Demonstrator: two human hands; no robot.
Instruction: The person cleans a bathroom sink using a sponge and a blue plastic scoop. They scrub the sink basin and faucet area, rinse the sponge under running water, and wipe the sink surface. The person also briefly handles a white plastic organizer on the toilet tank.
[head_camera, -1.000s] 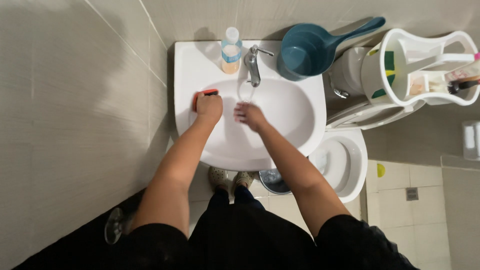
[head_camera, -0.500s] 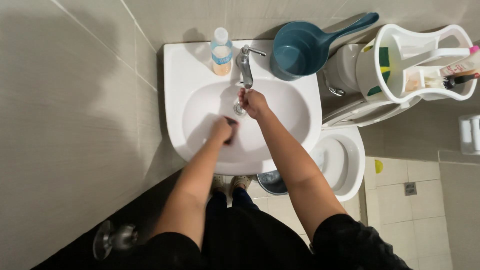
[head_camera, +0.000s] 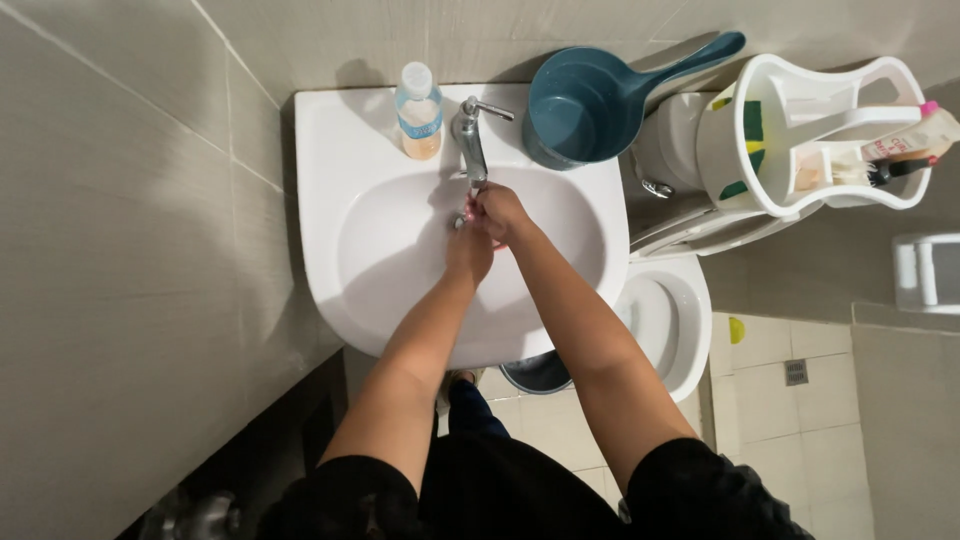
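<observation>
At far left of the white sink (head_camera: 330, 300) stands a clear plastic bottle (head_camera: 419, 110), beside the chrome faucet (head_camera: 468, 140). Left hand (head_camera: 468, 255) and right hand (head_camera: 500, 213) meet under the spout, fingers curled together around a small pink object (head_camera: 470, 212); its kind cannot be told. Risk: wet, it could slip into the basin. A wide elbow could knock the blue dipper (head_camera: 590, 105) at right. Both forearms extend forward, converging.
</observation>
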